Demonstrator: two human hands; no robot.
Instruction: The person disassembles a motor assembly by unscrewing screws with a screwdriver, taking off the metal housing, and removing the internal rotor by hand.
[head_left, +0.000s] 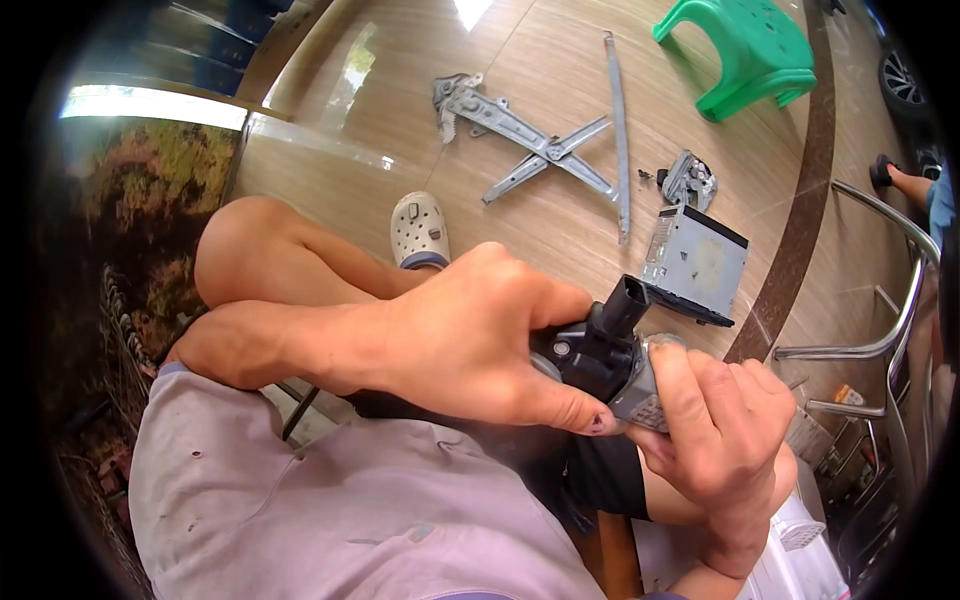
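Observation:
A black plastic part (597, 360) with an upright rectangular connector socket is held between both hands above the lap. My left hand (480, 345) comes from the left and grips its left side, thumb along the lower edge. My right hand (715, 420) closes round a grey metal block (640, 395) at the black part's right side, its fingers bent over the top. The block and the black part touch; whether they are joined cannot be seen. The palms hide the undersides of both.
On the tiled floor lie a scissor-shaped metal frame (545, 150), a long metal rail (618, 140), a small motor assembly (690, 182) and a box-shaped metal unit (698, 262). A green stool (745, 50) stands beyond. Chrome chair legs (900, 320) and another person's foot (882, 172) are at right.

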